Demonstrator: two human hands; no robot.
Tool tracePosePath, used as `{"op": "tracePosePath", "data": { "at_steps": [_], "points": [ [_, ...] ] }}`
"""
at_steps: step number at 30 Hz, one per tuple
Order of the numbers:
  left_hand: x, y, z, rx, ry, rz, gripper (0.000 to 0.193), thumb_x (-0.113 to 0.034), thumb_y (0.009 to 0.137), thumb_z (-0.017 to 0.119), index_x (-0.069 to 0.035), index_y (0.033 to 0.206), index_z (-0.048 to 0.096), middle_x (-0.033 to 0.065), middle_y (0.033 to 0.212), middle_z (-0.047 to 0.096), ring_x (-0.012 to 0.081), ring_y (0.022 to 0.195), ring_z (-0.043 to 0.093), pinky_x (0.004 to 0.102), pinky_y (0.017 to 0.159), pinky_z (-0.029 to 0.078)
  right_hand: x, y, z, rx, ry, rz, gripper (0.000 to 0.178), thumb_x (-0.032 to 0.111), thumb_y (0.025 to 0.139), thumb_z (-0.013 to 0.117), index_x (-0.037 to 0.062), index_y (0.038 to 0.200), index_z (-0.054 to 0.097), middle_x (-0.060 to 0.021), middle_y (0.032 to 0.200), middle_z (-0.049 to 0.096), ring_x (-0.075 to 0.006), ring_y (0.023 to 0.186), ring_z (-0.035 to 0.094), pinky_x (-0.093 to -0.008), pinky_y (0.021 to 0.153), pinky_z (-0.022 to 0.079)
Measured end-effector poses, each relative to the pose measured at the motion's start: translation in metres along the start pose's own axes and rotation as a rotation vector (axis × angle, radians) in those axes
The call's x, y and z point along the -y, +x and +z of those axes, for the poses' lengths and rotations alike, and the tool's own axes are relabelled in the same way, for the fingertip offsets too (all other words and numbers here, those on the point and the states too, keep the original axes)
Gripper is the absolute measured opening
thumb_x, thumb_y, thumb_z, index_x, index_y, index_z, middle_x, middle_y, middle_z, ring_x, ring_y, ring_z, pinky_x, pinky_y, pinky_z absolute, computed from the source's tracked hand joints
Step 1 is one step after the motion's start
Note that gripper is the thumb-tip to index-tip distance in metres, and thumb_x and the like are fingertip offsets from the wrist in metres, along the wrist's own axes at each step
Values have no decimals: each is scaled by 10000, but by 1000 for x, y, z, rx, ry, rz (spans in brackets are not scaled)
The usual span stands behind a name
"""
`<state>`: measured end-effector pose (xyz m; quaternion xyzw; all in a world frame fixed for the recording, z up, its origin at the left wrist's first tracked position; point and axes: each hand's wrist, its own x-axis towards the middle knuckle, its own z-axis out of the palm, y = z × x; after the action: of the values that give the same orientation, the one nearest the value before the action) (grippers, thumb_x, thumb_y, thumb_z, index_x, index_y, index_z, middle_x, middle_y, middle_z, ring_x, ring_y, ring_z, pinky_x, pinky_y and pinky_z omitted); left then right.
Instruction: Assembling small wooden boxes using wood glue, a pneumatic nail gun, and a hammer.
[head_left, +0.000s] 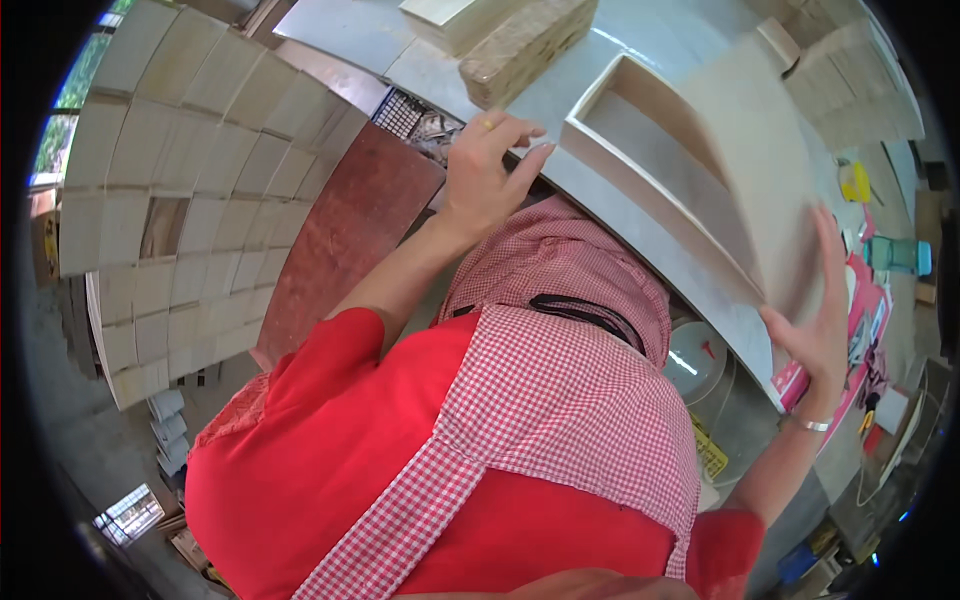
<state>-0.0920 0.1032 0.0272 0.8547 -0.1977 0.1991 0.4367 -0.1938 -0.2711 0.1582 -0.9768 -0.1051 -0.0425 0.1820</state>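
Note:
An open, shallow wooden box (660, 205) lies lengthwise on the pale work table. A thin, light wooden panel (755, 125), smeared by motion, slants along its far right side. My right hand (815, 315) is at the panel's near end, its thumb by the box corner and its fingers stretched up the outer side, with the panel's end between them. My left hand (490, 165) hovers at the table's edge, just left of the box's left corner. Its fingers are bent and thumb and forefinger stand a little apart, with nothing visible between them.
A brown, tape-wrapped block (527, 50) lies behind the box, next to another pale box (455, 22). Stacked wooden boxes (190, 150) rise at left beside a reddish-brown board (350, 240). More panels (850, 85) stand at far right, near a teal container (898, 256).

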Motion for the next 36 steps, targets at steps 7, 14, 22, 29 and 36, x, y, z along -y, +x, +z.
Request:
{"op": "tracePosePath", "data": {
  "at_steps": [7, 14, 22, 29, 36],
  "points": [
    [5, 20, 2, 106, -61, -132, 280, -129, 785, 793, -3, 1023, 718, 124, 924, 665, 213, 810, 676, 312, 743, 525, 15, 60, 21, 180, -71, -129, 1042, 190, 534, 784, 125, 1499, 396, -158, 1552, 378, -345, 1421, 371, -451, 1164, 315],
    [0, 32, 4, 169, -8, -14, 316, -173, 789, 802, 4, 1036, 715, 119, 946, 674, 208, 782, 675, 313, 744, 527, 10, 66, 26, 230, -130, -97, 1073, 226, 527, 771, 94, 1513, 370, -166, 1565, 366, -342, 1437, 361, -434, 1179, 300],
    [-5, 41, 1, 214, 138, 96, 283, -207, 796, 802, -14, 994, 744, 106, 912, 681, 235, 764, 667, 330, 693, 518, -1, 66, 32, 240, -117, -127, 1017, 223, 591, 803, 124, 1509, 376, -175, 1549, 375, -347, 1412, 382, -444, 1159, 321],
    [-4, 52, -7, 256, 270, 177, 265, -221, 815, 788, -24, 991, 762, 82, 871, 681, 236, 730, 662, 333, 649, 504, -6, 66, 39, 214, -145, -153, 998, 251, 617, 795, 115, 1509, 370, -204, 1533, 383, -354, 1402, 388, -438, 1166, 320],
    [-14, 58, -11, 359, 293, 90, 255, -211, 831, 776, -4, 978, 756, 68, 845, 674, 229, 689, 654, 326, 625, 499, -12, 65, 48, 193, -168, -188, 998, 267, 616, 791, 105, 1505, 368, -218, 1521, 390, -359, 1384, 407, -437, 1171, 318]
  ]
}}
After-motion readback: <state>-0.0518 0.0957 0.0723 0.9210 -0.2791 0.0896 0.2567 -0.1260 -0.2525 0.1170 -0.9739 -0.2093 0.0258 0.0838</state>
